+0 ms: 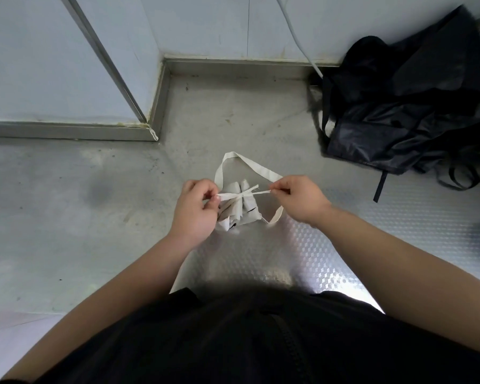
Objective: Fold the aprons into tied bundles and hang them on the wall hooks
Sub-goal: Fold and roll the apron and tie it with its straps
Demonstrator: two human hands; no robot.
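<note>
On my feed I count one rolled white apron bundle [240, 210] lying on the grey surface [67, 217], one neck loop [250, 163] arching off its far side, and two tie ends [261, 192] crossed over its middle. The left hand [196, 210] pinches one end, the right hand [297, 199] the other, both taut. One heap of black aprons [416, 112] lies well apart at far right; I cannot count them.

Commercial kitchen or back-of-house workroom: stainless steel worktop [67, 217], steel upstand [233, 65], pale wall panels [39, 65].
</note>
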